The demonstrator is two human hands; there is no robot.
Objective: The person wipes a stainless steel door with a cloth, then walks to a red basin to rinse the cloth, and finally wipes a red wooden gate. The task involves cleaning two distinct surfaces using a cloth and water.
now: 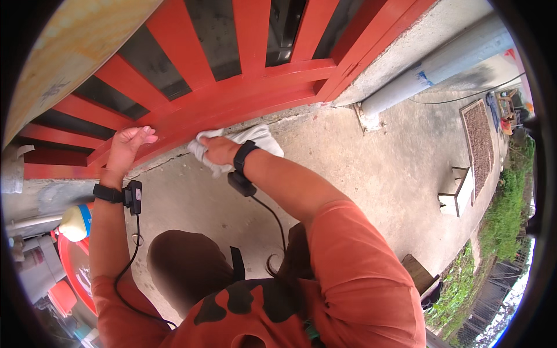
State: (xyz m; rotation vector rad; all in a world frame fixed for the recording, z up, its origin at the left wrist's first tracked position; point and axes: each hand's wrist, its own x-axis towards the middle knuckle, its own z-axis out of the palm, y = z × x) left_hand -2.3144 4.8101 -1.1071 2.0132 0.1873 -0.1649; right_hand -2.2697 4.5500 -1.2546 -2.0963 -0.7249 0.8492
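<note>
A white cloth (261,138) is bunched under my right hand (221,151), which presses it at the bottom edge of a red slatted gate (256,89). Part of the cloth trails out to the right beside the sill. My left hand (130,141) is raised by the gate's lower rail, its fingers curled in with nothing visible in them. Whether it touches the rail I cannot tell. Each wrist wears a black strap with a small cabled device. Dark panes or gaps show between the slats.
On the left, a red basin (78,269) stands below a pale bottle (75,224). A grey pipe (435,71) runs down the wall at right. Farther right on the concrete floor (339,161) are a small white stool (457,193) and a bed of brown material (478,143).
</note>
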